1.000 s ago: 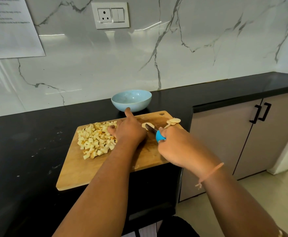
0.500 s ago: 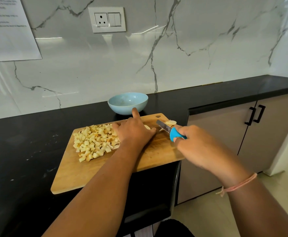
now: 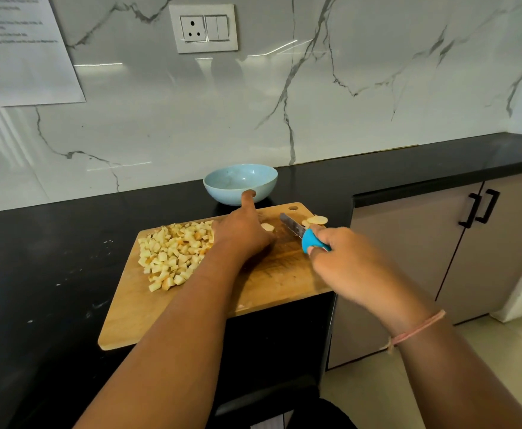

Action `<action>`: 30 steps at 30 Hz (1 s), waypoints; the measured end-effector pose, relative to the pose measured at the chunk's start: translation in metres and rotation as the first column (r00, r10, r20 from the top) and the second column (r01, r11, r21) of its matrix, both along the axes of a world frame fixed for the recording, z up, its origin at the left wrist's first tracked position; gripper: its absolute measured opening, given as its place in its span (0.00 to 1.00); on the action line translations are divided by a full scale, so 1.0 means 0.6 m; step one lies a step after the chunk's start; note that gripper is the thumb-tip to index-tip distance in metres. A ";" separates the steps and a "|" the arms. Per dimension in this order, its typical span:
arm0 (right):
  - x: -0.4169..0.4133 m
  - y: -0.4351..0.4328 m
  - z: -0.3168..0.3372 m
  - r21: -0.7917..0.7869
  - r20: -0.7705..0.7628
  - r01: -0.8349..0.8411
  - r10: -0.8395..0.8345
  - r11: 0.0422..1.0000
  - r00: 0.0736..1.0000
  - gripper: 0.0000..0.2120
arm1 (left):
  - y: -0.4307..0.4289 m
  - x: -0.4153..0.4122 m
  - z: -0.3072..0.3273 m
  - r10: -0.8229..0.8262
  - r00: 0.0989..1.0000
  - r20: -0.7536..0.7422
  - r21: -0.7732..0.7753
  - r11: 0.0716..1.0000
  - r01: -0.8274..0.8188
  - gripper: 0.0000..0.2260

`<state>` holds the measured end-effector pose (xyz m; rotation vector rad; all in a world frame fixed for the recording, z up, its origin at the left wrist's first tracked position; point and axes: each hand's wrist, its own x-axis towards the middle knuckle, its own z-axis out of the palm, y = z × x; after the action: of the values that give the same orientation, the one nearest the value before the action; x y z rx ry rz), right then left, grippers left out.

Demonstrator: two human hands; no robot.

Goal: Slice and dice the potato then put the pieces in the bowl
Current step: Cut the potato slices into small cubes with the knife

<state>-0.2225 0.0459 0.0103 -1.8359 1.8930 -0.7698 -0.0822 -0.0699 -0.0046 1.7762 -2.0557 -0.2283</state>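
Head view. Rectangular wooden cutting board: pale diced potato cubes heaped on its left half. Left hand palm-down mid-board, index finger straight; grip unclear. Right hand clasps blue-handled knife, blade over board's far right, beside round potato slices. Light-blue round bowl just behind board.

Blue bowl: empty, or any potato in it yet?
Empty: the blue bowl shows a bare inside. The diced potato lies heaped on the cutting board.

Printed sheet taped on marble wall, upper left: lines of text too blurred to read.
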 end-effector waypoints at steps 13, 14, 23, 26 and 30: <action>0.055 -0.039 0.020 0.061 -0.212 -0.024 0.037 0.998 0.977 0.20 | 0.006 0.007 -0.010 0.130 0.989 -0.074 0.020 0.991 -0.129 0.31; 0.055 -0.037 0.024 0.060 -0.236 -0.032 0.045 0.998 0.971 0.20 | 0.006 0.007 -0.010 0.135 0.988 -0.081 0.020 0.991 -0.133 0.31; 0.024 0.034 0.031 0.091 -0.239 -0.058 0.078 0.994 0.968 0.22 | 0.003 0.011 -0.011 0.120 0.984 -0.133 0.038 0.993 -0.116 0.26; 0.026 0.020 0.039 0.052 -0.198 -0.058 0.067 0.997 0.978 0.23 | 0.000 0.014 -0.011 0.131 0.979 -0.155 0.057 0.991 -0.124 0.26; 0.041 -0.015 0.040 0.002 -0.174 -0.043 0.043 0.999 0.984 0.21 | 0.000 0.013 -0.010 0.166 0.967 -0.193 0.081 0.985 -0.153 0.26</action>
<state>-0.1979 0.0370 0.0340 -1.9952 1.9507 -0.6144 -0.0746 -0.0702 -0.0105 1.8648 -1.7760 -0.4128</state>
